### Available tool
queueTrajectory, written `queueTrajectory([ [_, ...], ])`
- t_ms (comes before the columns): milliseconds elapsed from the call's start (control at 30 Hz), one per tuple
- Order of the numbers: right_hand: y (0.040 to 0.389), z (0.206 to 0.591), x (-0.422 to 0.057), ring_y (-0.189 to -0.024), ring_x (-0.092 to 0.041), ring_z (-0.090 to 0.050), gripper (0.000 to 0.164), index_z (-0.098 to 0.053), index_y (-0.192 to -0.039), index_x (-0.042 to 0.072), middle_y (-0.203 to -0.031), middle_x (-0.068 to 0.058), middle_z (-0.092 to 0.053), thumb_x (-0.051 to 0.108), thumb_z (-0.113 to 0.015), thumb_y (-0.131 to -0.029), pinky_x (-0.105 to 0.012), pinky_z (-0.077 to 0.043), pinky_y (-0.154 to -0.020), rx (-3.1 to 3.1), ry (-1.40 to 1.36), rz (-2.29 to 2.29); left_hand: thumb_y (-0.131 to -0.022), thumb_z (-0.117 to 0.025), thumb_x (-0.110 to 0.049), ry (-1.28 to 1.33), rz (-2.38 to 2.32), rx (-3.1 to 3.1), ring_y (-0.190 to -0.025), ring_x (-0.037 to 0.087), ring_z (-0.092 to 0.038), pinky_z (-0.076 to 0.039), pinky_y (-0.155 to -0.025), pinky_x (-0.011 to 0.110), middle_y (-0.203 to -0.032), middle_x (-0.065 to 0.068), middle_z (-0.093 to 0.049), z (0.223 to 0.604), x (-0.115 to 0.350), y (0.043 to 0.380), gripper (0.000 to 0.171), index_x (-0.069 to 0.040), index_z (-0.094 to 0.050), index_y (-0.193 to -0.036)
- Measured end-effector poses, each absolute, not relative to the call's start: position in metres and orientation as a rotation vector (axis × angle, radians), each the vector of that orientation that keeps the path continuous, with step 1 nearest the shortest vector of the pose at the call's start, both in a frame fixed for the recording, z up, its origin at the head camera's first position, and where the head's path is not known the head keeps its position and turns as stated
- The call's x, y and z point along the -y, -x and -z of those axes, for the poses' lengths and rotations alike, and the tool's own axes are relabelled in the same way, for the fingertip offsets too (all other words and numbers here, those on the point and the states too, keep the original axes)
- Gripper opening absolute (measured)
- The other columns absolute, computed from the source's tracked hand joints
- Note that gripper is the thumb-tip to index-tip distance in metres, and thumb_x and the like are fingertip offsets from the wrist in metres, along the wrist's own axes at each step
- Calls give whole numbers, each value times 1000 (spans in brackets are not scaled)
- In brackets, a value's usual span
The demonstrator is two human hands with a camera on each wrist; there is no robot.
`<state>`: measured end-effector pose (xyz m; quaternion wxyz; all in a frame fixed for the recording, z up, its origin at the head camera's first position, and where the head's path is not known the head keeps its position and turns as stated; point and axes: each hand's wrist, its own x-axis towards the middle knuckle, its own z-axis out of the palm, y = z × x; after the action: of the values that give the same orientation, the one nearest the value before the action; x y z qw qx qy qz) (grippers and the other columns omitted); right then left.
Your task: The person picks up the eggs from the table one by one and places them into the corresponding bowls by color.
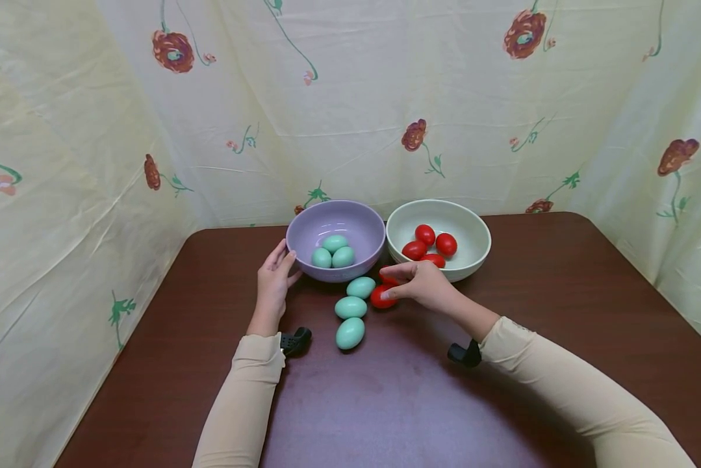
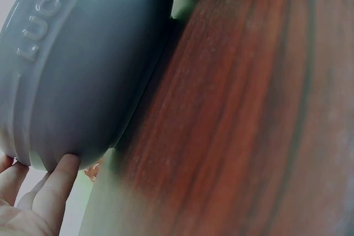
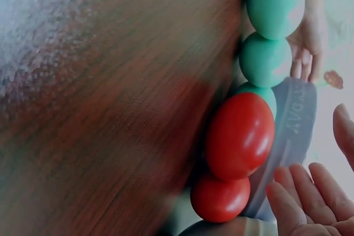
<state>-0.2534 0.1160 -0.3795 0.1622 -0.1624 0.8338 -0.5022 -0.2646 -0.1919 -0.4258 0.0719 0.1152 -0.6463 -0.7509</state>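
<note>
My left hand (image 1: pixel 273 283) rests against the left side of a purple bowl (image 1: pixel 300 229), its fingertips (image 2: pixel 68 161) on the outer wall. Three mint-green eggs (image 1: pixel 343 257) lie in that bowl. Over the front of a pale green bowl (image 1: pixel 470 234) is my right hand (image 1: pixel 429 284), thumb and fingers apart beside a red egg (image 1: pixel 379 297). The right wrist view shows nothing between those fingers. A second red egg (image 3: pixel 220 198) sits behind the first, partly covered by my hand in the head view. Three mint-green eggs (image 1: pixel 351 308) form a line on the table.
Several red eggs (image 1: pixel 446 244) lie in the pale green bowl, which stands right beside the purple one. Both bowls are at the far edge of the dark wooden table (image 1: pixel 560 292). A flowered curtain (image 1: pixel 350 97) hangs close behind and along both sides.
</note>
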Motion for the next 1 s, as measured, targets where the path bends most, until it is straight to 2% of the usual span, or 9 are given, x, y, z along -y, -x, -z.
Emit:
queueTrajectory([
  [167,253,381,-114,-123,-29,-63,46,-67,-129,5,-126,-15,-69,17,-77,-86,-36,-56,-96,-2387,455,1430,-101,-59,-26,-355,2250,1951,-142,20,-45,-47,-107,47,-162,2,-33,426,191,265,55,-19,-41,-153],
  [267,252,383,-112,-121,-29,-64,45,-68,-127,4,-125,-16,-70,18,-78,-85,-38,-55,-97,-2403,448,1419,-101,-59,-26,-366,2241,1955,-142,19,-45,-48,-105,45,-162,1,-34,425,191,264,55,-20,-41,-153],
  [533,253,389,-107,-116,-32,-66,43,-68,-125,1,-123,-18,-70,14,-77,-86,-33,-58,-91,-2422,416,1420,-101,-59,-27,-379,2240,1957,-141,18,-46,-49,-105,44,-162,0,-35,426,192,265,55,-21,-42,-152],
  [767,254,393,-106,-112,-30,-64,45,-69,-124,1,-119,-16,-72,15,-80,-83,-21,-56,-79,-2462,375,1374,-101,-59,-28,-363,2240,1972,-142,19,-45,-49,-106,46,-162,1,-33,427,193,265,56,-20,-40,-153],
  [1000,254,397,-104,-101,-23,-62,43,-74,-117,5,-109,-11,-76,20,-84,-79,-23,-50,-75,-2584,424,1230,-100,-60,-27,-363,2240,1967,-142,18,-45,-49,-105,46,-162,1,-34,426,192,265,56,-20,-41,-153],
])
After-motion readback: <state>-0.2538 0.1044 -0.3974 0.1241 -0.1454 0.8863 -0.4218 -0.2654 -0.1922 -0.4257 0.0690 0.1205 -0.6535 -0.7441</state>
